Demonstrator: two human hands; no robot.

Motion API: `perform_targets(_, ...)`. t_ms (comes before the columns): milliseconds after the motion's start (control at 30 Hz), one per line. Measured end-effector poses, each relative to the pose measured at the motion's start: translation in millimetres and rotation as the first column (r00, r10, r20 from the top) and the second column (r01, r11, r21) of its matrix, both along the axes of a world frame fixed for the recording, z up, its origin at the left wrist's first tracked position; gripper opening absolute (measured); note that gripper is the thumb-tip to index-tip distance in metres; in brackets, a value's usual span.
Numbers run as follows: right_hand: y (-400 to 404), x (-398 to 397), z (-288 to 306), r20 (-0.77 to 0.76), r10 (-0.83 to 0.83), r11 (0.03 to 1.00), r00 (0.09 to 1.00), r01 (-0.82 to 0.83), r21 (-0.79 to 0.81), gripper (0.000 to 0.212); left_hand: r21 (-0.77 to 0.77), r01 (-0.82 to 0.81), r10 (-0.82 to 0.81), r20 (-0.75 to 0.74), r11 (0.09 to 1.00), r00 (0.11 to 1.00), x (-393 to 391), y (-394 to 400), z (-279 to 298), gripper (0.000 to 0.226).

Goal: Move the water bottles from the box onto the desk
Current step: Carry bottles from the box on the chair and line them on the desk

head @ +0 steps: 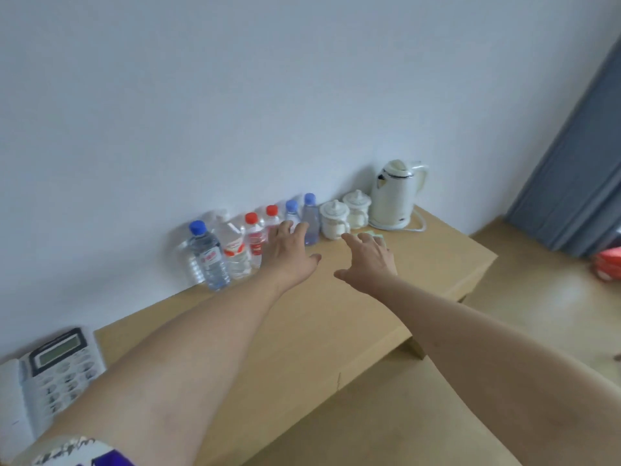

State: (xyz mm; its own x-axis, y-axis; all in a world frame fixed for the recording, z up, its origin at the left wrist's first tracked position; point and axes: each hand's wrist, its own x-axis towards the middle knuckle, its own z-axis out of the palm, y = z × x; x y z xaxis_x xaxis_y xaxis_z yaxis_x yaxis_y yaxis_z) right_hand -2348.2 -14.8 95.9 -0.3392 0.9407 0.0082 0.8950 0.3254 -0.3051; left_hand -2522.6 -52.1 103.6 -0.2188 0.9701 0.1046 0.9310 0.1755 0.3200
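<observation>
Fingers of both hands spread wide, empty, above smooth wooden desk (302, 331) near clear plastic bottles (235, 250).

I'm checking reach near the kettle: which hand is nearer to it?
Right. The right hand is in front of the kettle, beside the cups; the left hand is farther left, at the bottles.

A white kettle (396, 193) stood by the wall, with two white lidded cups (334, 218) beside it. A gray phone (60, 371) sat far left. A gray curtain (578, 163) hung right
</observation>
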Motion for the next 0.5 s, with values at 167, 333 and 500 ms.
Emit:
perform_targets(167, -1.8, 110.0, 9.2, -0.011, -0.13, 0.991, 0.991, 0.131, 0.02, 0.081, -0.03, 0.145, -0.147, -0.045, 0.989, 0.988, 113.1, 21.4, 11.9, 0.074)
perform_targets(333, -13.0, 257.0, 11.8, 0.005, -0.271, 0.963, 0.963, 0.271, 0.002, 0.083, -0.014, 0.267, -0.267, -0.012, 0.964, 0.963, 258.4, 37.8, 15.3, 0.072)
perform_targets(500, -39.6, 407.2, 11.8, 0.01, -0.423, 0.906, 0.906, 0.423, -0.006, 0.076, -0.042, 0.438, -0.438, -0.011, 0.898, 0.899, 418.2, 45.3, 14.0, 0.071)
